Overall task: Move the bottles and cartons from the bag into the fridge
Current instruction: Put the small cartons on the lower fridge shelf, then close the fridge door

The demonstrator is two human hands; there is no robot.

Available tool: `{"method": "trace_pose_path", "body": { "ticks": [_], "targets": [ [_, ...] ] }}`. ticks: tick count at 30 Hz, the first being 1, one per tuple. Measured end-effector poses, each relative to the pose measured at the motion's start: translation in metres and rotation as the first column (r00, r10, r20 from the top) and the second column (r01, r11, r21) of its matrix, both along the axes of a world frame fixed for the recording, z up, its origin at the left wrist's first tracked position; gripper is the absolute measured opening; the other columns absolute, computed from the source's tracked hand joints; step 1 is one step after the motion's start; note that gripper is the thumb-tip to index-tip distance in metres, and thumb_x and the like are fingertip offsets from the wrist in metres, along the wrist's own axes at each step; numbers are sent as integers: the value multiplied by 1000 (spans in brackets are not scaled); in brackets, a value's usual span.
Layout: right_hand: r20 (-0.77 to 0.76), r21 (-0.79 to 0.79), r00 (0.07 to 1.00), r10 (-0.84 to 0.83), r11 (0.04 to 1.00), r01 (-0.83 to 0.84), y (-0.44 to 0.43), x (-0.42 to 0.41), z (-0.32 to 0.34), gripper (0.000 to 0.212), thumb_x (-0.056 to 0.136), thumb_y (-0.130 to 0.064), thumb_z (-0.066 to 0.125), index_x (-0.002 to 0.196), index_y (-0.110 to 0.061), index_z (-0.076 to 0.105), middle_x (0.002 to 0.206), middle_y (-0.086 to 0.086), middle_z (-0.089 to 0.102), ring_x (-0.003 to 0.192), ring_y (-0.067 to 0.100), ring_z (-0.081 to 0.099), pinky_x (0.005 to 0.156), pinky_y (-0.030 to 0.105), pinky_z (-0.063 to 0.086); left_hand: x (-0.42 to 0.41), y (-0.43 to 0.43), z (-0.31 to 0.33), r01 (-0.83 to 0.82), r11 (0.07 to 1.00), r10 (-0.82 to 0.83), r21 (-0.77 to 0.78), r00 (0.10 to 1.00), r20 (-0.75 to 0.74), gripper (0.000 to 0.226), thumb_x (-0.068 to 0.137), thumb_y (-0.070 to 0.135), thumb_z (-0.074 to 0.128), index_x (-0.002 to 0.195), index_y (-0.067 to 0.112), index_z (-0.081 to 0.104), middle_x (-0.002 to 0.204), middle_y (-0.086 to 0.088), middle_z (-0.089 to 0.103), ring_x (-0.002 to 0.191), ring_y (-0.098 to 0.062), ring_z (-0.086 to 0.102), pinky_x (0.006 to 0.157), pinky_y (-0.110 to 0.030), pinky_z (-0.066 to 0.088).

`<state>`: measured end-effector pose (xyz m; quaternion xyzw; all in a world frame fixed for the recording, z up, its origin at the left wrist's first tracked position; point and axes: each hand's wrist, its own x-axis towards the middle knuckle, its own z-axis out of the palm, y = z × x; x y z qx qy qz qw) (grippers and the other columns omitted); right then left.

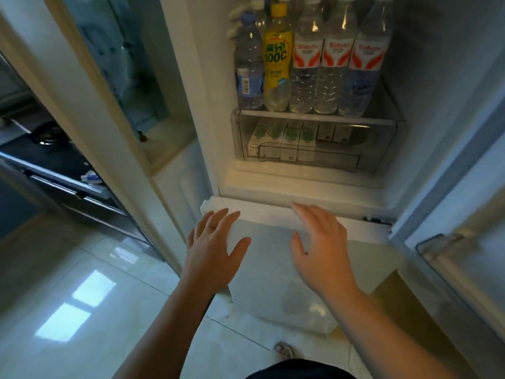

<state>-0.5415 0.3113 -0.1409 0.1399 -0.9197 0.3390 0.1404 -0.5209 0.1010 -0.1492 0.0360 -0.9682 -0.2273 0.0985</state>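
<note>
Head view: fridge [306,184] open, both hands empty in front of it
Bottles [308,64] are stood in a row on the shelf, cartons [284,140] packed in the clear drawer [382,127] beneath; the left hand [213,250] and right hand [319,247] are held spread-fingered over the lower compartment's white top, nothing gripped

Well beyond your fingertips, the caps of the three red-labelled water bottles [338,58] are cut off by the top edge. The cartons [284,140] blur behind the clear drawer front [314,160], print unreadable. The bag is out of view.
</note>
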Motion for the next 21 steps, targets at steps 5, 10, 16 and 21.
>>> {"method": "trace_pose_path", "body": {
  "ticks": [5,10,16,21],
  "targets": [
    [-32,102,999,-11,995,14,13,86,-2,54,88,-27,49,142,-24,47,140,-4,51,135,18,38,111,37,24,85,8,-14,9,1000,-9,12,1000,-7,64,90,66,41,146,35,34,157,7,32,148,-21,18,117,-50,18],
    [-48,226,999,-3,974,14,32,173,-9,54,88,-30,45,141,-22,47,141,-2,48,137,22,37,109,42,27,173,27,-22,28,1000,-29,6,995,91,72,85,74,24,149,42,24,161,11,19,151,-19,5,119,-49,9],
    [16,321,1000,-27,947,20,61,247,-22,55,88,-37,39,141,-25,45,145,-2,45,140,23,33,113,49,27,249,52,-36,85,996,-85,8,991,106,69,87,76,19,148,44,22,162,13,14,151,-15,0,122,-50,9],
    [67,321,997,-41,947,17,94,295,-35,53,89,-34,44,142,-26,44,146,-4,43,142,22,31,115,48,24,287,83,-56,185,982,-188,45,978,86,62,91,71,21,148,47,17,161,17,12,146,-1,-11,115,-35,-3]
  ]
}}
